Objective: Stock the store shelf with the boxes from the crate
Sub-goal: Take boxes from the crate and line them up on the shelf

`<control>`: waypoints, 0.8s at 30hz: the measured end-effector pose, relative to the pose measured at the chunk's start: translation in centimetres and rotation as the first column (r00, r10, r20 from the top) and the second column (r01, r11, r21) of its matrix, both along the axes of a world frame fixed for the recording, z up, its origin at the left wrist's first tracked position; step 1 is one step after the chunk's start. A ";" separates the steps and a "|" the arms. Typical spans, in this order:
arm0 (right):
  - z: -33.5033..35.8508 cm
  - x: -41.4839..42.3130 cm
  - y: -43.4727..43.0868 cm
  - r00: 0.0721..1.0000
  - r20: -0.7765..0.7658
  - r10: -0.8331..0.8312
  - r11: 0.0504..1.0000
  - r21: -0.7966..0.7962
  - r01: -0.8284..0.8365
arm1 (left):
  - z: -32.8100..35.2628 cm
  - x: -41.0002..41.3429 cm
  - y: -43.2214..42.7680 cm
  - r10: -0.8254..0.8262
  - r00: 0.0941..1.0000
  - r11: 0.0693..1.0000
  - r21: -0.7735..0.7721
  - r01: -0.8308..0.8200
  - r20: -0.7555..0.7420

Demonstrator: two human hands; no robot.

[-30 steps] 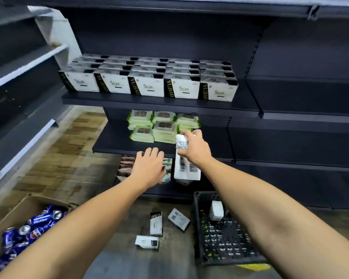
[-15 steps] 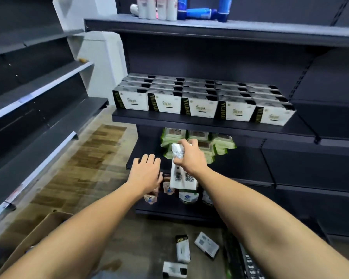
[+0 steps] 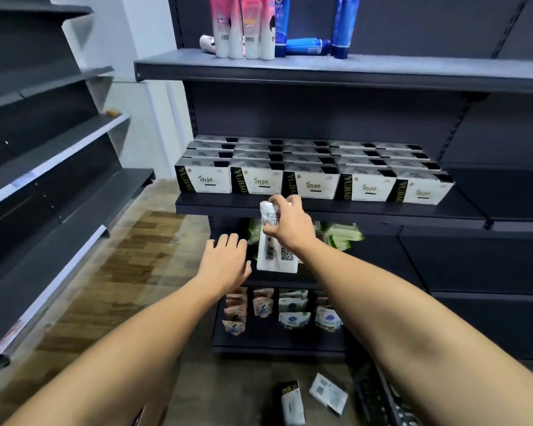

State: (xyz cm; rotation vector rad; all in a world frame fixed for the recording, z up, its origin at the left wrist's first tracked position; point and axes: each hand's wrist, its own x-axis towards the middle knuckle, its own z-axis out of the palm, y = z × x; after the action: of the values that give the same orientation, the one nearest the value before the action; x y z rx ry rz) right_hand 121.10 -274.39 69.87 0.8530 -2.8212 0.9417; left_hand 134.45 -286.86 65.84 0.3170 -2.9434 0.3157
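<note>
My right hand (image 3: 291, 226) grips the top of a white box (image 3: 274, 256) with a barcode and QR code, held upright just below the front edge of the dark shelf (image 3: 320, 210). That shelf carries rows of white and black boxes (image 3: 308, 176). My left hand (image 3: 226, 261) hovers to the left of the held box with fingers straight and holds nothing. Part of the black crate (image 3: 382, 401) shows at the bottom right, mostly behind my right forearm.
Two boxes (image 3: 293, 401) (image 3: 328, 393) lie on the floor by the crate. Green packs (image 3: 342, 236) sit on the shelf below, pouches (image 3: 293, 312) on the lowest one. Pink and blue tubes (image 3: 259, 29) stand on the top shelf. Dark shelving (image 3: 59, 167) lines the left.
The view has tilted upward, bringing the top shelf in and the crate nearly out. My right hand has raised the box to the stocked shelf's edge; my left hand rose with it.
</note>
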 end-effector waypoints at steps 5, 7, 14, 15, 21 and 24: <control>3.3 -3.7 -0.7 0.999 -0.036 -0.016 0.999 -0.038 0.015 | 2.3 -3.8 -1.1 -0.017 0.999 1.000 -0.023 0.017 -0.027; 4.5 -4.9 -0.9 0.998 -0.062 -0.023 0.999 -0.043 0.020 | 3.4 -5.3 -1.4 -0.006 0.998 1.000 -0.019 0.005 -0.062; 6.8 -7.2 -1.9 0.995 -0.080 -0.059 0.997 -0.048 0.055 | 5.2 -9.2 -1.3 -0.021 0.994 0.999 0.033 0.025 -0.107; 7.1 -7.4 -2.2 0.994 -0.077 -0.072 0.996 -0.050 0.068 | 5.5 -9.7 -1.3 -0.025 0.993 0.997 0.067 0.033 -0.118; 9.0 -8.0 -3.6 0.985 -0.060 -0.161 0.982 -0.113 0.153 | 6.7 -12.5 -0.9 -0.014 0.992 0.960 0.275 0.048 -0.122; 9.3 -8.4 -3.8 0.977 -0.031 -0.209 0.967 -0.155 0.202 | 7.0 -13.4 -0.8 -0.011 0.992 0.953 0.298 0.048 -0.123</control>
State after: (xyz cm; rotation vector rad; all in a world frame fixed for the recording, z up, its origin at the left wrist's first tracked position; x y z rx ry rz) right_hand 112.74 -278.15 79.22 0.5454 -2.6901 1.0707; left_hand 121.02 -287.67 72.88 0.3169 -2.8684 -0.1542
